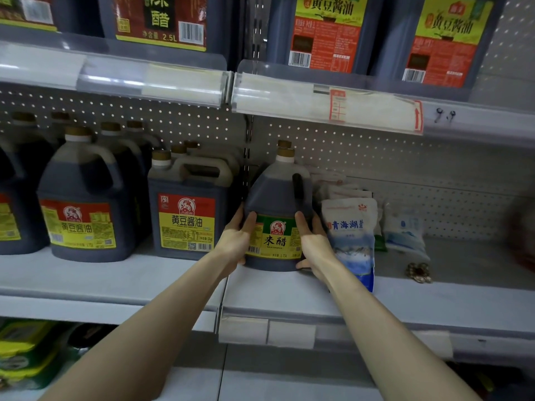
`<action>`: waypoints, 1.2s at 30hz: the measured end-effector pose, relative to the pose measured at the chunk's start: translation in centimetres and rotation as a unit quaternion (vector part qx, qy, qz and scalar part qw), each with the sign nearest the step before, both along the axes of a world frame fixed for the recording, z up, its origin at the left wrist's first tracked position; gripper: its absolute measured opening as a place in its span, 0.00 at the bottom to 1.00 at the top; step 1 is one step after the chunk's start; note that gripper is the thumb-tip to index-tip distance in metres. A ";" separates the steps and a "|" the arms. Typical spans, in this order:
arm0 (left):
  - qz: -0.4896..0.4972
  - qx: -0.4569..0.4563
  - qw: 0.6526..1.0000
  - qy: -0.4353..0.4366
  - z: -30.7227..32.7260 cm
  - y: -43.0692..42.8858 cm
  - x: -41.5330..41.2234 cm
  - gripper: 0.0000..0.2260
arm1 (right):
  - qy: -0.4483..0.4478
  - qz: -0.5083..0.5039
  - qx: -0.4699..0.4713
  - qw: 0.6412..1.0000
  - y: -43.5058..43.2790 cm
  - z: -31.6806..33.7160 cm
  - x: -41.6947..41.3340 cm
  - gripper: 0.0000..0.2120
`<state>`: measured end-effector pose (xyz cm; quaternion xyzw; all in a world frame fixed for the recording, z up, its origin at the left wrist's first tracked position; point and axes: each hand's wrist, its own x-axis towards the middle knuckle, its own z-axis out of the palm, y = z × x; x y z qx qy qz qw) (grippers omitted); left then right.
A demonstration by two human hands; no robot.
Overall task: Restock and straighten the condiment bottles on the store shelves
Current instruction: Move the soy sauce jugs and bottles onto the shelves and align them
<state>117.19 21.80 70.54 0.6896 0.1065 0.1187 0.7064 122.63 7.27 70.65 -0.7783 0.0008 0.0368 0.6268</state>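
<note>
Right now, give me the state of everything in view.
Rice vinegar jug: upright, capped, label forward.
Left hand: grips the jug's left side.
Right hand: grips its right side.
Square soy sauce jug: upright, capped.
Salt bag: standing beside the vinegar.

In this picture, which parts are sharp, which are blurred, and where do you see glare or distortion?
Head view: the vinegar bottle in the middle is sharp; the plastic price strips glare white; a brownish shape at the right edge is blurred beyond telling; the shelf edges bow from the wide lens.
</note>
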 end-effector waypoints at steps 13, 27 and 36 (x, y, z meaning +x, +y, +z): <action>0.009 0.025 1.000 0.004 -0.3 0.3 1.0 0.22 | 0.000 0.001 0.015 1.000 0.2 0.1 0.9 0.31; 0.012 0.036 0.999 -0.003 0.2 0.2 1.3 0.22 | -0.013 0.013 0.006 1.000 0.1 0.4 0.9 0.31; 0.008 0.032 0.999 -0.004 0.2 0.3 1.3 0.22 | -0.016 0.017 0.007 1.000 0.2 0.4 1.0 0.30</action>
